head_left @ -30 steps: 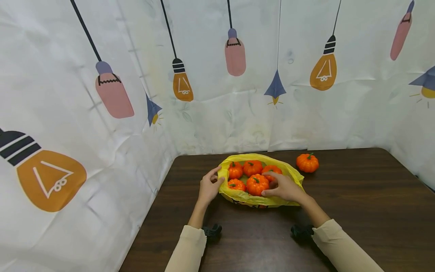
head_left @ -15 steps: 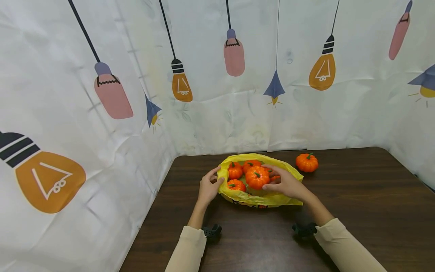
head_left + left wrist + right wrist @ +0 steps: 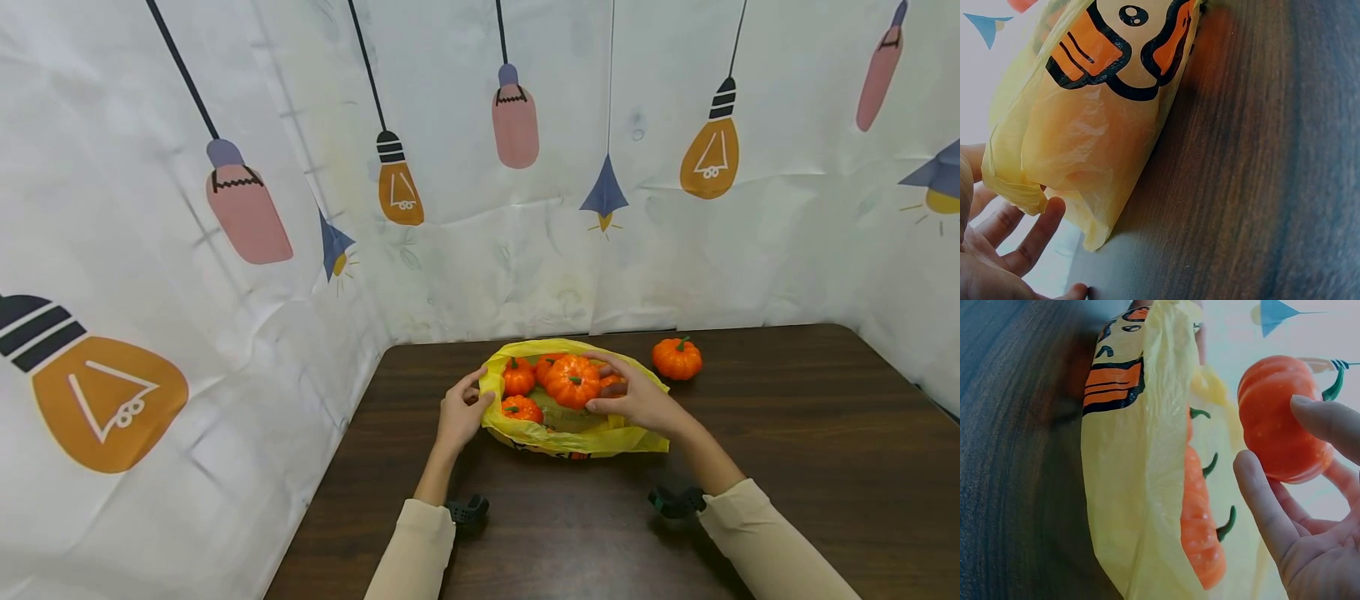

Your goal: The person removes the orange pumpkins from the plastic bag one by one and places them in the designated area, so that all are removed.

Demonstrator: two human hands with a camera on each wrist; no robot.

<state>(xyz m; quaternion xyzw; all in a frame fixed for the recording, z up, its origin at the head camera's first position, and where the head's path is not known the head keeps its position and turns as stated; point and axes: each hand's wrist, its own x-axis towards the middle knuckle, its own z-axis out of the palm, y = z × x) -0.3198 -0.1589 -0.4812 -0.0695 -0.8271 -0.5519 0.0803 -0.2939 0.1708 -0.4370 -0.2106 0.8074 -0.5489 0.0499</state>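
Observation:
A yellow plastic bag lies with its mouth spread upward, several small orange pumpkins inside. My right hand grips one pumpkin between thumb and fingers, raised over the others in the bag's mouth. In the right wrist view, the gripped pumpkin with its green stem is clear of the bag's side. My left hand holds the bag's left rim. The left wrist view has its fingers at the gathered edge of the bag, which carries a cartoon print.
Another pumpkin stands on the dark wood table, behind and to the right of the bag. A white curtain printed with hanging lamps surrounds the table at the back and left. Each wrist wears a black band.
My right hand has lifted a pumpkin from the front of the bag and moved it up and slightly right. The left hand stays at the rim.

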